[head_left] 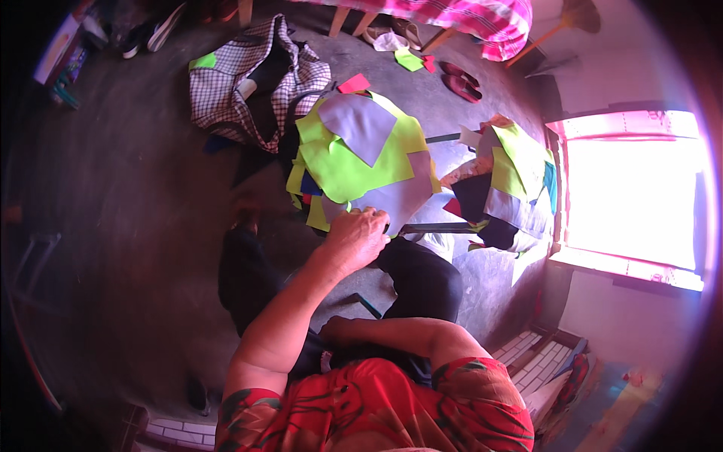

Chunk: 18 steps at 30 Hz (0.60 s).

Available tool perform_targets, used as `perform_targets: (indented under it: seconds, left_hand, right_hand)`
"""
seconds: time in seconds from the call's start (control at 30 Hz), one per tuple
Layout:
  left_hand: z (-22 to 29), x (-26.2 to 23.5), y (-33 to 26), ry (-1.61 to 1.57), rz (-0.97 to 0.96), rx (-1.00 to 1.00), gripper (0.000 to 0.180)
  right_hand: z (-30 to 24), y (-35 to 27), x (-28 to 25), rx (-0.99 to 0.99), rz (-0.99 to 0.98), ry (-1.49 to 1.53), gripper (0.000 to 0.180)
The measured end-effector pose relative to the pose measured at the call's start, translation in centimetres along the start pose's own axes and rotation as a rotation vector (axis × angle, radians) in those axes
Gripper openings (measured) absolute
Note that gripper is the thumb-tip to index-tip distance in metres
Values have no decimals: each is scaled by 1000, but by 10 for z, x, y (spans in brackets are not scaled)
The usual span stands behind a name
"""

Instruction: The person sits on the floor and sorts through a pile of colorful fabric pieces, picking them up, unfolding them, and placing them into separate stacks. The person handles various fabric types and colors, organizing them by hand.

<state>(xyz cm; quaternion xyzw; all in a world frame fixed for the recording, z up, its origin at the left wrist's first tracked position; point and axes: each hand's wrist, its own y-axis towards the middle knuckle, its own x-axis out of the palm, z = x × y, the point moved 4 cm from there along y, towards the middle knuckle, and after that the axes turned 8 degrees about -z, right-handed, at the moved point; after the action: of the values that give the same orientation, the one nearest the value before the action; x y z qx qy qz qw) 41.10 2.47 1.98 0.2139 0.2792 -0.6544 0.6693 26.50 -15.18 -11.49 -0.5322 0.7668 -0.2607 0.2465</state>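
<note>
My left hand [355,239] is at the near edge of a pile of fabric scraps, its fingers curled together. What they grip is hidden; a small dark bit shows beside the knuckles. Topmost in the pile are a neon yellow-green piece [339,175] and a grey piece [360,124]. Another grey piece [399,197] reaches toward my fingers. My right hand [340,329] rests low in my lap, apart from the pile, with its fingers mostly hidden. Past it, a thin green-edged item [367,305] lies between my legs.
A checked bag [226,94] gapes on the floor at the far left. More scraps [512,169] are heaped to the right, under a bright window [633,196]. Dark red shoes [461,83] and a pink-covered piece of furniture [482,19] are at the back.
</note>
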Motion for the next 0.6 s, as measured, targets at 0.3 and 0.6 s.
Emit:
perform_targets:
  seconds: [0.3,0.6]
  left_hand:
    - [-9,-8,5,-98,-89,-86,27]
    - [-17,-11,5,-20,-96,-154,29]
  right_hand:
    - [-17,-75,-34,137,276,-4,50]
    - [12,-399,-136,442,1670,560,27]
